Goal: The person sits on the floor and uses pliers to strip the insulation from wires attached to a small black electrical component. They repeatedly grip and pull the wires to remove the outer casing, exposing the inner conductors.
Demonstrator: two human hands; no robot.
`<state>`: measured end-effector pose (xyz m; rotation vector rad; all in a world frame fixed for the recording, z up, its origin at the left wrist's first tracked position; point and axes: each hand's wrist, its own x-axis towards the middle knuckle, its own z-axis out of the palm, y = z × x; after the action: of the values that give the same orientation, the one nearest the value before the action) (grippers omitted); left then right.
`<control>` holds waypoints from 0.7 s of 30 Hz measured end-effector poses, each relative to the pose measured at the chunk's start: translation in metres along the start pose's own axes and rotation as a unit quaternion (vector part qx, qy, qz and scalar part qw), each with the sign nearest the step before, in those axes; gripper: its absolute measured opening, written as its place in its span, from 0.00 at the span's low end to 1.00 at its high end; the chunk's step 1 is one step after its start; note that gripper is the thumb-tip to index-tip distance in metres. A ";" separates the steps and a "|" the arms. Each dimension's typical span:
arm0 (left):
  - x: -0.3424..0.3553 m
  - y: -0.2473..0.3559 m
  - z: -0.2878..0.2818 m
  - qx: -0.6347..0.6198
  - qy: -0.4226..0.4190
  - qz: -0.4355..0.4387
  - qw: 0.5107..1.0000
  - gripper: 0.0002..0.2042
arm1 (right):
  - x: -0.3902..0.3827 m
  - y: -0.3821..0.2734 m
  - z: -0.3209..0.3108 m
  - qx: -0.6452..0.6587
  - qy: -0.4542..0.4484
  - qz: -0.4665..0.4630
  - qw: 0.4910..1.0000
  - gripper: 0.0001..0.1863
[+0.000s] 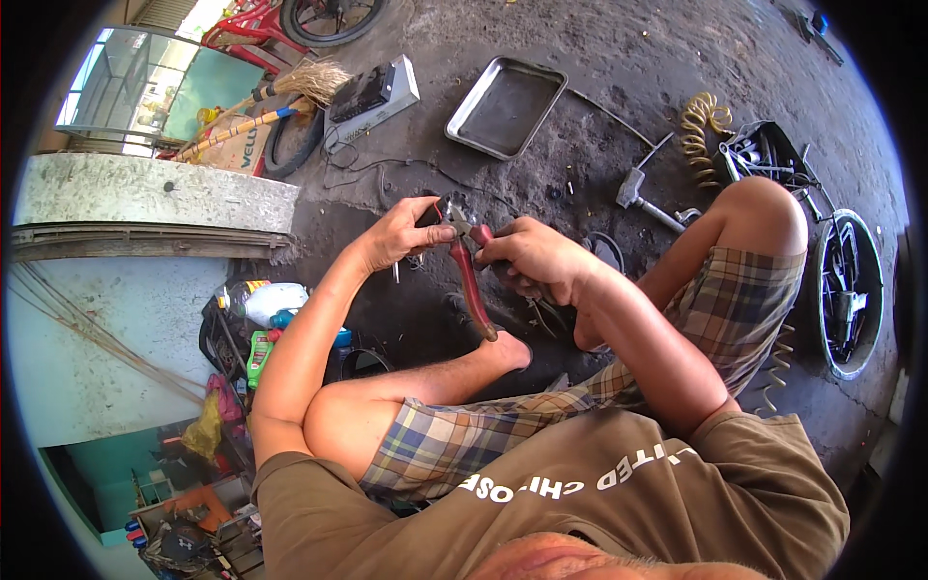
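Count: one pair of pliers (466,280) with red handles; one small dark piece (434,211) with a thin red strand; one rectangular metal tray (507,106); one T-shaped metal tool (638,193); one round tub (822,290) of metal items, number not countable. Coiled lines: two, a yellowish hose (701,135) and a thinner coil (776,372) near the right knee. Wheels or tyres: two, one cut off by the upper edge.

Location: pliers above the dark floor (599,87), in front of the seated person, between both hands.

Obscured: one plier handle largely covered by the right grip (536,256); the other lies in view, angled down toward the foot. Jaw tips overlap the dark piece; whether they bite it, cannot tell. Several right fingers hidden under the palm. Bottles at left crowd together and are partly behind the left forearm.

Pose: left elbow bent beside the left knee, forearm rising inward; left grip (401,235) pinches the dark piece, thumb extended toward the plier head. Right forearm slants inward, back of hand uppermost, fingers curled, grasping the pliers by the covered handle.
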<state>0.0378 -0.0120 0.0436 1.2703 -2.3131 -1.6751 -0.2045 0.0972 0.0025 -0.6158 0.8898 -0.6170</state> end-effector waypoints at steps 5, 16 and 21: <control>0.001 -0.009 0.009 -0.143 0.006 -0.067 0.987 0.16 | 0.001 0.002 0.010 -0.001 0.049 -0.012 0.999 0.09; 0.012 -0.025 0.018 -0.274 -0.004 -0.072 0.959 0.15 | 0.001 0.004 0.015 0.032 0.092 -0.021 0.995 0.10; 0.015 -0.028 0.025 -0.313 0.014 -0.076 0.947 0.13 | 0.004 0.008 0.014 0.058 0.094 -0.014 0.994 0.10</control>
<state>0.0331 -0.0040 0.0036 1.3164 -1.4798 -2.1625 -0.1884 0.1027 0.0018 -0.4707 1.0144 -0.7559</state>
